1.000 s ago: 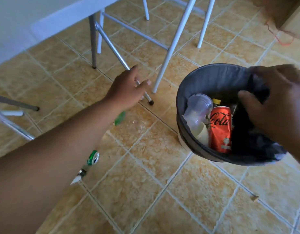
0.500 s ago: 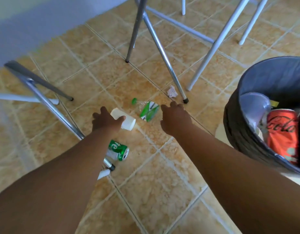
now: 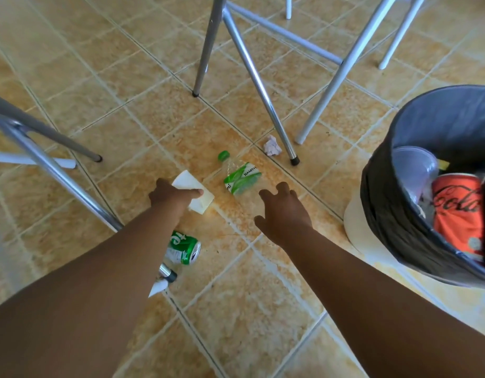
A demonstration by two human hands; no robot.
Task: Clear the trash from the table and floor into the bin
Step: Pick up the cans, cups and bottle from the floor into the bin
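On the tiled floor lies a white paper cup (image 3: 193, 193) on its side, and my left hand (image 3: 171, 196) is closed around it. My right hand (image 3: 283, 211) hovers open just below a clear plastic bottle (image 3: 240, 175) with a green cap and green label, not touching it. A green drink can (image 3: 182, 248) lies under my left forearm. A crumpled white paper ball (image 3: 272, 145) rests by a metal leg. The bin (image 3: 386, 203), lined with a black bag, stands at the right and holds a red cola can and a clear plastic cup.
Metal table and chair legs (image 3: 259, 85) cross the floor above the trash. Another slanted leg (image 3: 61, 178) runs at the left, ending by a black-capped foot (image 3: 169, 275) near the green can. A small white scrap (image 3: 158, 287) lies beside that foot.
My view dropped from the bin to the floor. The right hand left the bin rim and reached toward the bottle. The left hand closed on the white cup.
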